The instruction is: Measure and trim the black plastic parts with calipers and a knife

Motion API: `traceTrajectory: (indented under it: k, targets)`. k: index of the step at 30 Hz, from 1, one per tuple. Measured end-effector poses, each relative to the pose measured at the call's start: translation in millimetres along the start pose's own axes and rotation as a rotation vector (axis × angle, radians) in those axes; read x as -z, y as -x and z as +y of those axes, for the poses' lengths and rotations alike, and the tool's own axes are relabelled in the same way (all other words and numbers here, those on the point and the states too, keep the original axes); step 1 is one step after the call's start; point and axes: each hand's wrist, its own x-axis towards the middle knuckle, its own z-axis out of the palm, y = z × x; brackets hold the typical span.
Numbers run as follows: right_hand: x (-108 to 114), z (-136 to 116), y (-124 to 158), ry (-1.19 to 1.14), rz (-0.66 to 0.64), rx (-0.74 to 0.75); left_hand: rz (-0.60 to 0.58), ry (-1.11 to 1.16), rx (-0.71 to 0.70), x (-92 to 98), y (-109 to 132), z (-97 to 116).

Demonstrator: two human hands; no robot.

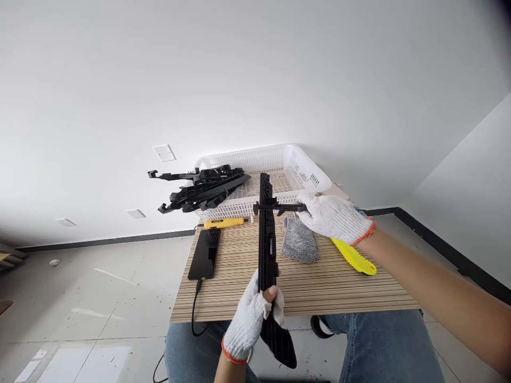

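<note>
While the left grip [248,316] wraps the lower stretch of a long black part [266,244], thumb across its face, the right grip [333,218] is closed on a slim dark bar [288,208] that crosses the part near its upper end. The part is held over the bench [239,260], its top in front of the white basket [259,158]. Short prongs show on either side of the part, so the bar may be a caliper; the step in hand looks like setting it across the width. The next move seems to call for a steady left grip and the bar held square, with light pressure so that neither twists.

Much is hard to make out — the left fingers run behind the part, the right glove covers the bar's outer end, and whether both prongs touch cannot be told. The piled black pieces [211,189], leaning over the basket's left rim, overlap too much to count. The right glove hides one end of a yellow tool [353,257], and both forearms are cut off by the frame.
</note>
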Motion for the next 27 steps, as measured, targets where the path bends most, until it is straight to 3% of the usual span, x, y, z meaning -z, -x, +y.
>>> traceTrajectory:
  k: [17, 22, 27]
  targets:
    - [6.7, -1.3, 0.9, -0.079, 0.011, -0.002, 0.029, -0.002, -0.003, -1.5, 0.2, 0.6]
    - [6.4, -3.4, 2.0, -0.125, 0.038, -0.061, 0.014, -0.006, -0.009, -1.8, 0.7, -0.6]
    - [4.2, -6.6, 6.0, -0.167, -0.001, -0.053, 0.006, -0.034, -0.023, 2.0, -1.2, -6.4]
